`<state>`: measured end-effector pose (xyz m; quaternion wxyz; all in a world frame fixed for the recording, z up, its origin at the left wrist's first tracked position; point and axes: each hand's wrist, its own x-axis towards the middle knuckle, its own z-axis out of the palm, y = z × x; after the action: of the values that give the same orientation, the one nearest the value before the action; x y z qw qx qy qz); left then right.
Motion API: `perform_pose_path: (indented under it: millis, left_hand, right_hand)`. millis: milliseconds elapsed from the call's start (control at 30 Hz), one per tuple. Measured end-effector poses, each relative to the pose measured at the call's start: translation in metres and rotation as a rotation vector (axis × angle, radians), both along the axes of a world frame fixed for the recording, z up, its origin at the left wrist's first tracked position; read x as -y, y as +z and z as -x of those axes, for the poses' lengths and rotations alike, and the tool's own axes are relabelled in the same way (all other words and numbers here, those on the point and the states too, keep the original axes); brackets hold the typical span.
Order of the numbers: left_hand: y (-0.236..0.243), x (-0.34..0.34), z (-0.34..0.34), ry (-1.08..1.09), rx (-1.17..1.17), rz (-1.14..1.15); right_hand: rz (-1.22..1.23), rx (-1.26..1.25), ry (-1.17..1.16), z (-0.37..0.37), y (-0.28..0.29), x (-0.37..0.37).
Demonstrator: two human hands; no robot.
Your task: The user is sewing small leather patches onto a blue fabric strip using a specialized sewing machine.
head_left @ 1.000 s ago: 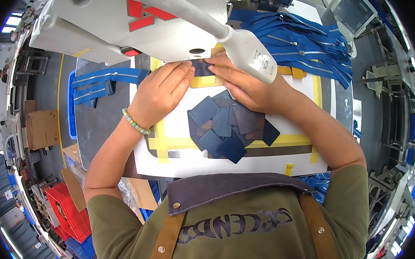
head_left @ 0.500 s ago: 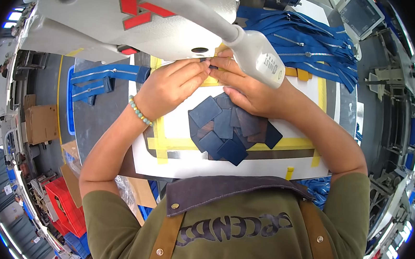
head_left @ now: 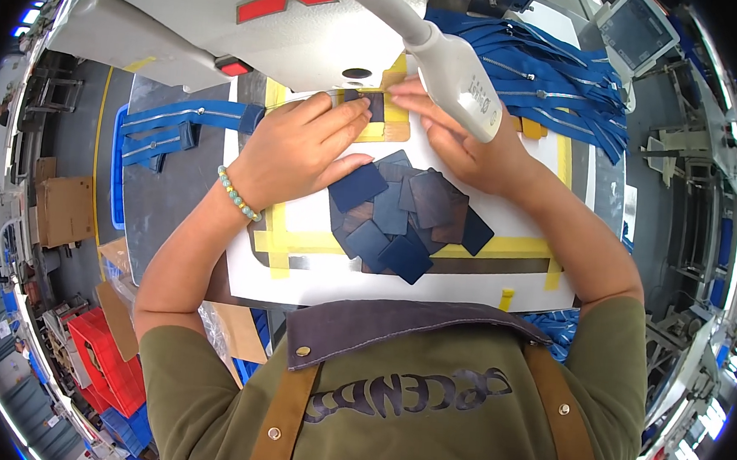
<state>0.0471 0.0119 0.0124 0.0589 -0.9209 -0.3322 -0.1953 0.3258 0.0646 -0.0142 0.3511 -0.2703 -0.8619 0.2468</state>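
Note:
Under the head of a sewing machine, a small dark piece of fabric lies inside a yellow-taped frame. My left hand rests with extended fingers, its fingertips on that piece. Its thumb is spread toward a pile of dark blue square patches, by the top left patch. To the right of the piece, my right hand has its fingers apart, with nothing visible in them; a light grey machine fitting partly covers it. Left of my left hand runs a blue zipper strip.
At the far right lies a heap of blue zippers, with a screen behind it. A white sheet edged with yellow tape covers the work surface. A blue bin stands at the left edge, and a cardboard box beyond it.
My fingers were together at the dark piece; my right hand has drawn off to the right, uncovering it. My left thumb has spread toward the pile, where the top left patch sits differently.

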Motion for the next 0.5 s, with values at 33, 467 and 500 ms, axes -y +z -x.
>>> perform_pose_path:
  millis: [33,467,500]
  left_hand:
    - [-0.002,0.000,-0.001,0.002,0.001,0.000]
    - [-0.011,-0.001,0.003,-0.021,0.108,-0.089]
    - [-0.010,-0.001,0.003,-0.016,0.121,-0.092]
  right_hand:
    - [0.000,0.001,0.002,0.001,-0.002,0.001]
    - [-0.309,0.369,-0.140,-0.057,0.077,-0.033]
    - [-0.278,0.464,-0.187,-0.067,0.086,-0.033]
